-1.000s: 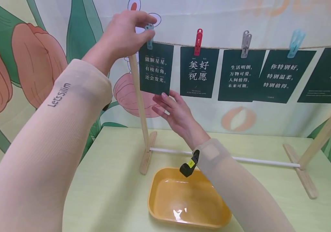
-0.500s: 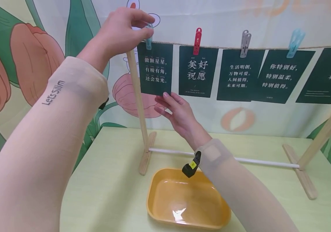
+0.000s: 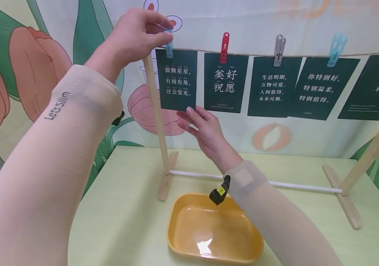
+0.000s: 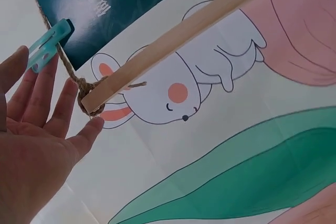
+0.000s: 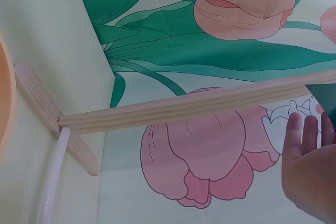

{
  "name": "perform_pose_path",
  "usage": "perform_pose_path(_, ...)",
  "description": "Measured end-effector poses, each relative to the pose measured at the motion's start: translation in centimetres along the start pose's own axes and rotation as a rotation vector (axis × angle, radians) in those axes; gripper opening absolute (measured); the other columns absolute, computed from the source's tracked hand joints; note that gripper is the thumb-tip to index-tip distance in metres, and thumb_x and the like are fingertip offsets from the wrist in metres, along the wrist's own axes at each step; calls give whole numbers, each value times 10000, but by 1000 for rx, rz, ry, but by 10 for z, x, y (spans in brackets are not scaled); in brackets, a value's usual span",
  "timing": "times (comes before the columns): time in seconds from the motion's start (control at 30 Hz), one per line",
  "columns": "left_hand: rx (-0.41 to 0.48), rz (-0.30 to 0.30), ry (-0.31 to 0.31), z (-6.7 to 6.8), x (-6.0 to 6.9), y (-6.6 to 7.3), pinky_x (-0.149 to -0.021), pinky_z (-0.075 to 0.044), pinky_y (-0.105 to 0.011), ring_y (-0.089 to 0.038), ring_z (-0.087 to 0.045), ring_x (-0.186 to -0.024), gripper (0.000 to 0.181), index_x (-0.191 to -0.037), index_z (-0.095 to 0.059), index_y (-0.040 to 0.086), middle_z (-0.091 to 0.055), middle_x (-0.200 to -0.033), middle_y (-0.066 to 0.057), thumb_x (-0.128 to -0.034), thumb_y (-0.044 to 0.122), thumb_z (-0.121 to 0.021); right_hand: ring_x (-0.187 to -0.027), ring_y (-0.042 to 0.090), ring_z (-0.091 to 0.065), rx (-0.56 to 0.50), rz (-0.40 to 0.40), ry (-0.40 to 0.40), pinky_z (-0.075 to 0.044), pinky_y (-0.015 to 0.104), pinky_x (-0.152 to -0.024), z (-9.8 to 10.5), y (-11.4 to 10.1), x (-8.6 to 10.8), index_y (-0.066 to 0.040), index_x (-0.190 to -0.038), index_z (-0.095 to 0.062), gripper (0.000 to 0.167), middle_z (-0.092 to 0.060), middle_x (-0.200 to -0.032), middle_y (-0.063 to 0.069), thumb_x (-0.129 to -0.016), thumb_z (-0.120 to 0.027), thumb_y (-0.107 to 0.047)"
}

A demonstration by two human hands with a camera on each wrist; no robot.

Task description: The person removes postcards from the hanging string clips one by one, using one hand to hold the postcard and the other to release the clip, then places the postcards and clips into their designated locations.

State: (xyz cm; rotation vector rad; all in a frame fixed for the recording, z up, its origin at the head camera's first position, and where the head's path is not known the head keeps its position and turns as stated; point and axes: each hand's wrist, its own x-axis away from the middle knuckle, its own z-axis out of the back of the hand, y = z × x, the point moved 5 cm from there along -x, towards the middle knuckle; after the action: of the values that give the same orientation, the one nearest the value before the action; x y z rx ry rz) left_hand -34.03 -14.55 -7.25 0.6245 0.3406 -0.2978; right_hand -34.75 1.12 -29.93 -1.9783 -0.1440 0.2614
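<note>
The yellow tray (image 3: 216, 225) sits nearest. The right hand (image 3: 208, 133) pinches the bottom corner of the green card (image 3: 177, 79), which looks light and bendy, so its edges suit holding. It hangs on the string (image 3: 199, 50) by the wooden post (image 3: 156, 107), with a small gap on its right. The left hand (image 3: 134, 35) pinches the top of the blue clip (image 3: 169, 50).
</note>
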Motion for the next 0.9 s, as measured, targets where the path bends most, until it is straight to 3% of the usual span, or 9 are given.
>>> perform_pose_path(0.43,58,31,52,3,0,-1,-1119,-475,-246,-185,-562,-1255,423,-1463,-671,164,-689,-1436,-50,-1066,307,-667,-1257,238,-708,13,11,-20,-541,376,-1086,-1,1,1,-93,-1409,-685,342,-743,-1329,129,-1091,-643,-213)
perform_pose_path(0.6,92,14,87,5,0,1,-1096,-489,-233,-172,-585,-1234,390,-1410,-717,179,-715,-1397,-16,-1051,327,-684,-1313,289,-672,19,7,-24,-550,364,-1071,1,2,1,-84,-1409,-680,341,-743,-1328,131,-1092,-640,-203)
perform_pose_path(0.9,242,32,163,14,0,3,-1045,-525,-248,-153,-585,-1195,330,-1335,-754,183,-741,-1345,-2,-1031,301,-708,-1331,298,-659,48,21,-46,-560,362,-1055,8,6,4,-59,-1406,-671,336,-729,-1348,153,-1103,-620,-195)
